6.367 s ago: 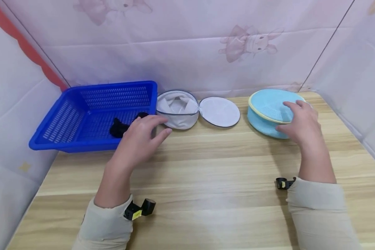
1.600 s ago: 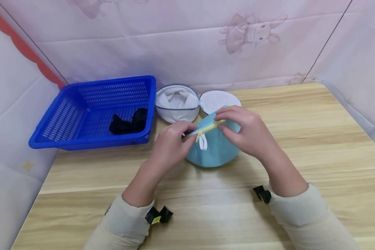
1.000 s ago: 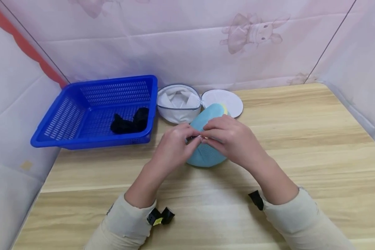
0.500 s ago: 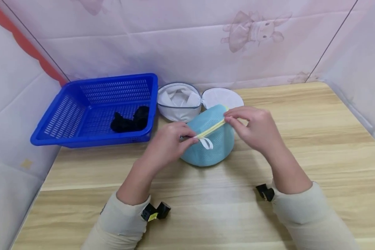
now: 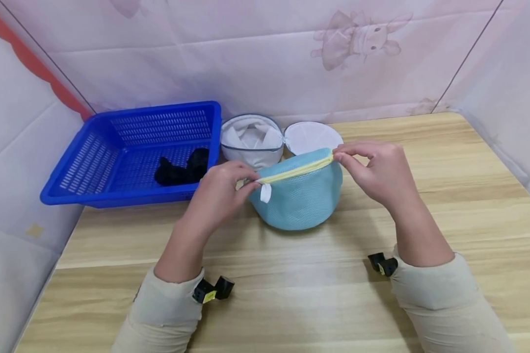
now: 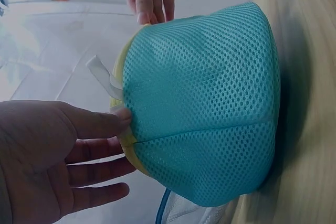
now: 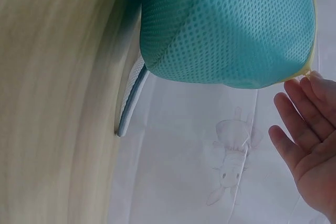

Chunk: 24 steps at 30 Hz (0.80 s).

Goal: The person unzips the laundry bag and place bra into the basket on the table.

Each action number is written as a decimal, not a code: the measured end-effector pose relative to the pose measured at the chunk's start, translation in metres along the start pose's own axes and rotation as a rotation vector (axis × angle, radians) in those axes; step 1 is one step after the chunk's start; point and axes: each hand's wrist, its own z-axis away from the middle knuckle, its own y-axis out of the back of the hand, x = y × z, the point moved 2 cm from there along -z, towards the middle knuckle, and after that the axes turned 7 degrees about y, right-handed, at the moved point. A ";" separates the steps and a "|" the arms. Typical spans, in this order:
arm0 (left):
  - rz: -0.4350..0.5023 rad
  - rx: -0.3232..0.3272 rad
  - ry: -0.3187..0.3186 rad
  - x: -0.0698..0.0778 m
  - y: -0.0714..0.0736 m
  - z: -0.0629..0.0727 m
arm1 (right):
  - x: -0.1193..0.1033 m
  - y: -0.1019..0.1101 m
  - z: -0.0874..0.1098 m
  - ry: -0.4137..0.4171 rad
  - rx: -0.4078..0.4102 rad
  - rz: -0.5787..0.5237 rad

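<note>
A light blue mesh laundry bag [image 5: 298,201] stands at the middle of the table between both hands. Its yellow zipper [image 5: 298,170] runs across the top edge, and a white loop [image 5: 265,192] hangs near the zipper's left end. With thumb and index finger, my left hand [image 5: 221,189] pinches the bag's rim beside that loop; in the left wrist view its other fingers stretch out behind. At the far end of the zipper, my right hand [image 5: 382,171] pinches the yellow edge, its other fingers loosely extended in the right wrist view. The zipper pull is hidden.
A blue plastic basket [image 5: 115,198] stands at the left with black items [image 5: 181,171] inside. Behind the laundry bag, a white mesh bag [image 5: 253,157] lies open, its round lid [image 5: 311,136] spread to the right. The patterned wall [image 5: 265,73] borders the table's back.
The blue laundry bag has come from the back right to the middle. My right hand, lately beside the left hand, has moved right along the zipper, and the top edge is stretched wider.
</note>
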 end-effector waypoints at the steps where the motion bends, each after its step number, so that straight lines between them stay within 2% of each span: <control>1: 0.003 0.005 0.003 -0.001 0.000 0.000 | 0.000 0.000 0.000 -0.001 0.003 0.001; 17: 0.049 0.047 0.001 -0.012 0.006 -0.003 | 0.006 0.001 -0.001 -0.046 0.015 0.016; 24: 0.043 0.033 0.034 -0.014 0.005 -0.003 | 0.006 -0.001 -0.001 -0.061 0.025 0.010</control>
